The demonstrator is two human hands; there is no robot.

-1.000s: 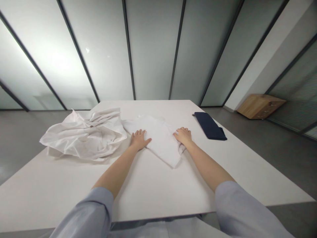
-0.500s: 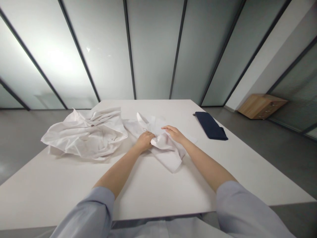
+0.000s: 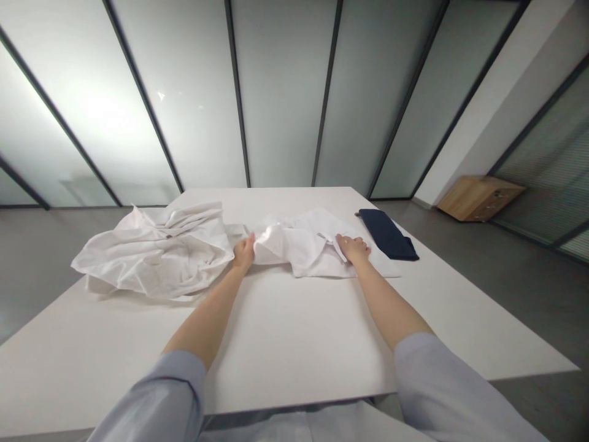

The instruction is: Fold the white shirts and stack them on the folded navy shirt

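Observation:
A white garment [image 3: 304, 244] lies spread sideways and rumpled in the middle of the white table [image 3: 294, 344]. My left hand [image 3: 243, 253] grips a gathered fold at its left end. My right hand [image 3: 353, 248] sits on its right part, with fingers closed over a thin edge of the cloth. Just beyond my left hand lies a large crumpled white cloth [image 3: 151, 252], close to the garment. A navy flat pouch [image 3: 387, 234] lies just past my right hand, not touched.
The table's far edge and both side edges meet a grey floor. Frosted glass panels with dark frames stand behind it. A low wooden cabinet [image 3: 478, 197] sits on the floor at the far right.
My hands have moved apart, left hand leftward and right hand rightward. The garment, earlier a folded bunch, now stretches wider across the table. The crumpled cloth and pouch stay put.

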